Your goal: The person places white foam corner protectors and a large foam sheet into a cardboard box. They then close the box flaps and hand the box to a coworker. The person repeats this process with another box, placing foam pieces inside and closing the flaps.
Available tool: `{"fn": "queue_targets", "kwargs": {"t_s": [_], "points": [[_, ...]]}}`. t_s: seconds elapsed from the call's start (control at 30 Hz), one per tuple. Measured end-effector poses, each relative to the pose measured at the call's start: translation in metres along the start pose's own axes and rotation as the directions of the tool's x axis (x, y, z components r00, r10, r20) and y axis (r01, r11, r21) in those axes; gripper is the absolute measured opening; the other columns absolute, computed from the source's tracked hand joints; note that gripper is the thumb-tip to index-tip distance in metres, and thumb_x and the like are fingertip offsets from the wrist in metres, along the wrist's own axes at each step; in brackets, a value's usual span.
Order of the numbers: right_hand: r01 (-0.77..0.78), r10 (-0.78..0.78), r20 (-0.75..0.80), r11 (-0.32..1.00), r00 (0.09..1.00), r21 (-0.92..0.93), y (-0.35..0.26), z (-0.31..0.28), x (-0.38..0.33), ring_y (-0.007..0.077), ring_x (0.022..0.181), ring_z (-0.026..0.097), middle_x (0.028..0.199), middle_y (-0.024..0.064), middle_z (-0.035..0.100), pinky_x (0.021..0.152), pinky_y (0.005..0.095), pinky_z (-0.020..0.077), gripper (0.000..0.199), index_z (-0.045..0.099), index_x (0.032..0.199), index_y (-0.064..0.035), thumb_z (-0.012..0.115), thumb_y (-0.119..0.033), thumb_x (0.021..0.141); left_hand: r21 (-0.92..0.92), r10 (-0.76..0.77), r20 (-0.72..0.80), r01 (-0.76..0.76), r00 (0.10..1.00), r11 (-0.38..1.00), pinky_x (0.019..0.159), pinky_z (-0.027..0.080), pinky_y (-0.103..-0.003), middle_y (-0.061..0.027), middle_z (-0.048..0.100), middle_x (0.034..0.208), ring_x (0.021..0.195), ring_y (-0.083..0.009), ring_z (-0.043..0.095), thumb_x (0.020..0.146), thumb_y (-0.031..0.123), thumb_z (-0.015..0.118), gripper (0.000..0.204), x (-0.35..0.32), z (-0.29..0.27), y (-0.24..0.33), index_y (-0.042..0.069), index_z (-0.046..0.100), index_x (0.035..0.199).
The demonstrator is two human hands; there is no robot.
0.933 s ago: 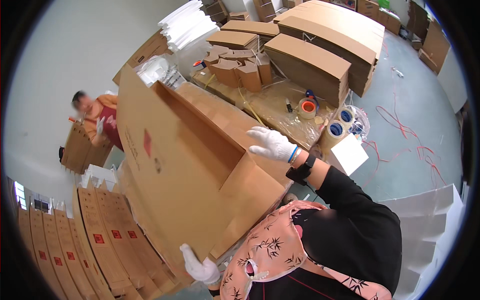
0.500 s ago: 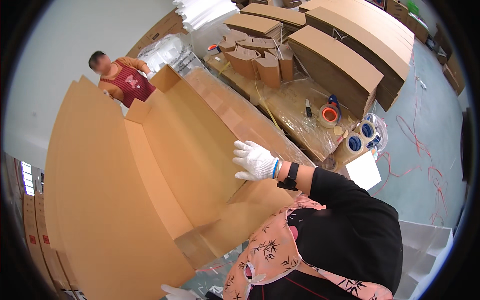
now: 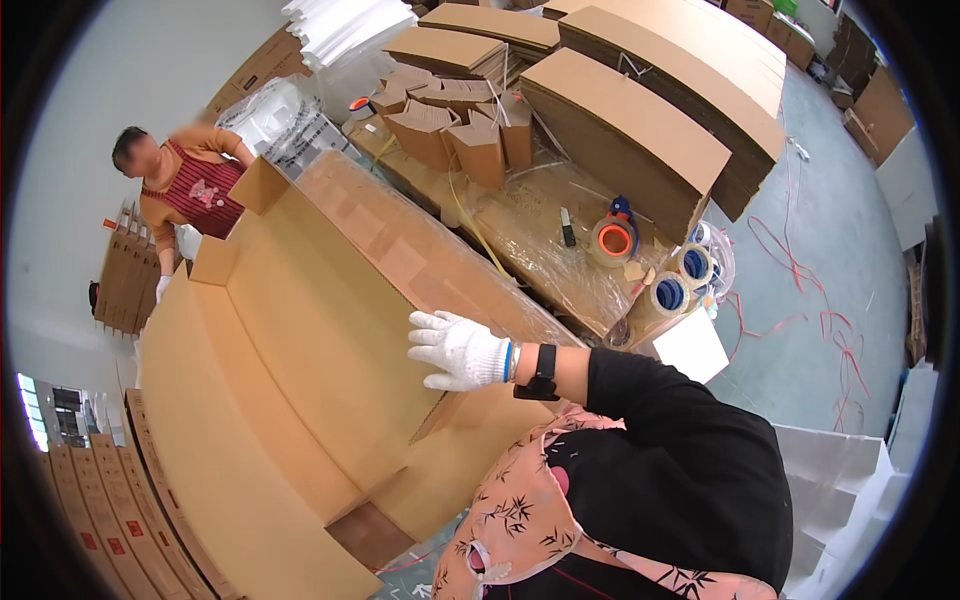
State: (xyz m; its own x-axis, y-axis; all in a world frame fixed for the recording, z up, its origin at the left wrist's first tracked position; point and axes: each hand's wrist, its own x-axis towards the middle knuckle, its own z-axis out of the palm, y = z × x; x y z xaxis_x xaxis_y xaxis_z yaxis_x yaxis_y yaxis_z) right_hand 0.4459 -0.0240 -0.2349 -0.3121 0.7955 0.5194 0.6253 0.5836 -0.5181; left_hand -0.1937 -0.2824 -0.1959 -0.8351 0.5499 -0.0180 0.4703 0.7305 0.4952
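My right hand [image 3: 462, 350], in a white knitted glove, is over the right-hand wall of a long, open cardboard box [image 3: 310, 300]. Its fingers are stretched out and slightly apart, with nothing held in them. Whether the palm presses on the box edge I cannot tell. Inside, the box shows bare brown board, and a wide flap [image 3: 210, 400] spreads out on the left. Small flaps stand at the far end. My left hand is out of the picture.
A co-worker in a red striped apron [image 3: 205, 190] stands at the box's far end, gloved hands near it. On the right, a wrapped bench holds a tape dispenser [image 3: 613, 238], a knife [image 3: 567, 228], tape rolls [image 3: 670, 294] and cardboard stacks [image 3: 620, 120]. Red strapping [image 3: 790, 260] lies on the floor.
The raised left flap has swung down and outward, uncovering stacked cartons behind it. My left hand has left the lower edge. The co-worker's arm has lowered beside the box. The view has shifted.
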Motion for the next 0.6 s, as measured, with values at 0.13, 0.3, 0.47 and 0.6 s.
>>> {"fn": "queue_targets", "kwargs": {"t_s": [0.13,0.3,0.47,0.6], "points": [[-0.029,0.029,-0.002,0.998,1.000,-0.048,0.023,-0.045,0.005,0.0406,0.128,0.051,0.132,0.0211,0.057,0.108,0.0471,0.0440,0.053,0.062,0.126,-0.0036,0.072,-0.035,0.084,0.180,-0.280,0.132,0.255,0.951,0.950,0.102,0.048,-0.043,-0.0223,0.060,0.138,0.120,-0.0341,0.060,0.100,0.053,0.052,0.071,0.004,0.056,-0.004,-0.008,0.055,0.137],[-0.560,0.529,-0.188,0.797,0.828,-0.227,0.143,-0.104,-0.002,0.0378,0.109,0.064,0.112,0.0200,0.068,0.095,0.0454,0.0523,0.048,0.065,0.122,-0.0051,0.068,-0.031,0.082,0.328,0.415,0.097,-0.423,0.904,0.845,0.094,0.052,-0.048,-0.0318,0.064,0.124,0.109,-0.0456,0.064,0.105,0.045,0.045,0.061,-0.002,0.105,0.044,-0.008,0.056,0.133],[-0.825,0.807,-0.285,0.382,0.518,-0.416,0.250,-0.154,-0.002,0.0400,0.113,0.065,0.120,0.0259,0.067,0.097,0.0473,0.0516,0.065,0.050,0.143,-0.0085,0.064,-0.040,0.088,0.585,0.390,0.239,-0.452,0.889,0.673,0.095,0.050,-0.051,-0.0330,0.064,0.122,0.111,-0.0476,0.063,0.104,0.044,0.046,0.062,-0.066,0.106,0.180,-0.010,0.056,0.133],[-0.850,0.859,-0.289,0.266,0.423,-0.455,0.290,-0.173,0.015,0.0372,0.119,0.063,0.129,0.0229,0.064,0.101,0.0460,0.0501,0.071,0.040,0.153,-0.0150,0.062,-0.036,0.089,0.619,0.325,0.329,-0.463,0.887,0.635,0.096,0.049,-0.052,-0.0332,0.063,0.123,0.111,-0.0486,0.062,0.103,0.047,0.047,0.065,-0.058,0.094,0.185,-0.009,0.055,0.133]]}}
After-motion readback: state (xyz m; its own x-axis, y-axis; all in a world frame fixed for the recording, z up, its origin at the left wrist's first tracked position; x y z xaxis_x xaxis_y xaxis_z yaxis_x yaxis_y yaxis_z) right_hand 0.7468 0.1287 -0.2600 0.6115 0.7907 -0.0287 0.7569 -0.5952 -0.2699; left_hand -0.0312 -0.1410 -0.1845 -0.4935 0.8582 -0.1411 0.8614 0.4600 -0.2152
